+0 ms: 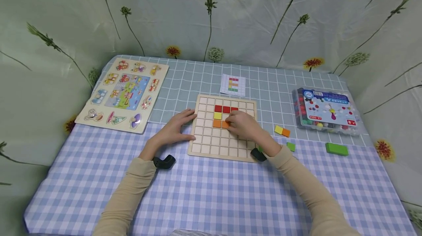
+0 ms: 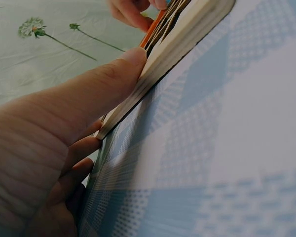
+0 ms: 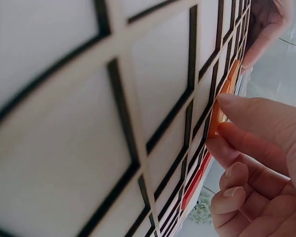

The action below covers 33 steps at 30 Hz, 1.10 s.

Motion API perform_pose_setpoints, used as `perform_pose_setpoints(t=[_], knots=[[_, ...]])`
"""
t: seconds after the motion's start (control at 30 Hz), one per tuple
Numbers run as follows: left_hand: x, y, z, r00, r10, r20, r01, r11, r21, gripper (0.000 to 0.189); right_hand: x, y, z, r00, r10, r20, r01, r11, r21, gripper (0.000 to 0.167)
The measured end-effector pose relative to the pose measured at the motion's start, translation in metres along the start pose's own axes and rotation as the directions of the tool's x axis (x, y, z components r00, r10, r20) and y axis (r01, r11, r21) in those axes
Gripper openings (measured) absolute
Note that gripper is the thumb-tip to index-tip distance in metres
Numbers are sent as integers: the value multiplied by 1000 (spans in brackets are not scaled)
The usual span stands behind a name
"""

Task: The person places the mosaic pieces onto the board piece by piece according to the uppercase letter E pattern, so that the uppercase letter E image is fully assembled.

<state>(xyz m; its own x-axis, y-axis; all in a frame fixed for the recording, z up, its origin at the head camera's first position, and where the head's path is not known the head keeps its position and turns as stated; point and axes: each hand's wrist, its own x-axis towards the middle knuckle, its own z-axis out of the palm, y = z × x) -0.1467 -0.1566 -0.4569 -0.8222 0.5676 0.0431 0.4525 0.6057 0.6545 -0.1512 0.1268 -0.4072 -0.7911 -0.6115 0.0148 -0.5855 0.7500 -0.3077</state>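
A wooden grid board [image 1: 206, 139] lies in front of me on the table. On it are a row of three red tiles [image 1: 226, 109], a yellow tile [image 1: 218, 115] under the leftmost red one, and an orange tile [image 1: 217, 123] below that. My right hand [image 1: 244, 124] pinches a second orange tile [image 3: 215, 118] between thumb and fingers, right at the cell beside the first orange one. At the board's left edge, my left hand [image 1: 173, 128] rests with thumb and fingers spread, the thumb [image 2: 108, 74] touching the side of the wood.
Behind the board lies a paper pattern card [image 1: 233, 85]. Right of it are loose yellow [image 1: 278, 130], orange [image 1: 285, 133] and green tiles [image 1: 291, 146], a green block [image 1: 337, 149] and a plastic case of beads [image 1: 326, 111]. A picture puzzle [image 1: 123, 95] lies back left.
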Motion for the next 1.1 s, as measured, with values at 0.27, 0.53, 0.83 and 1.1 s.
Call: perform_pose_setpoints(t=[0.27, 0.53, 0.83, 1.1], knots=[[0, 1, 1, 1000, -8, 6, 8, 1000, -4, 83, -11, 6, -3, 999, 38, -30, -38, 999, 1, 21], [0, 0, 0, 1000, -21, 12, 21, 1000, -5, 83, -33, 18, -15, 989, 140, -55, -140, 990, 14, 26], [0, 0, 0, 1000, -19, 7, 19, 1000, -2, 83, -65, 44, -22, 974, 183, -131, -186, 983, -8, 29], [0, 0, 0, 1000, -16, 8, 16, 1000, 0, 83, -93, 65, -27, 952, 260, -160, -262, 965, 6, 29]])
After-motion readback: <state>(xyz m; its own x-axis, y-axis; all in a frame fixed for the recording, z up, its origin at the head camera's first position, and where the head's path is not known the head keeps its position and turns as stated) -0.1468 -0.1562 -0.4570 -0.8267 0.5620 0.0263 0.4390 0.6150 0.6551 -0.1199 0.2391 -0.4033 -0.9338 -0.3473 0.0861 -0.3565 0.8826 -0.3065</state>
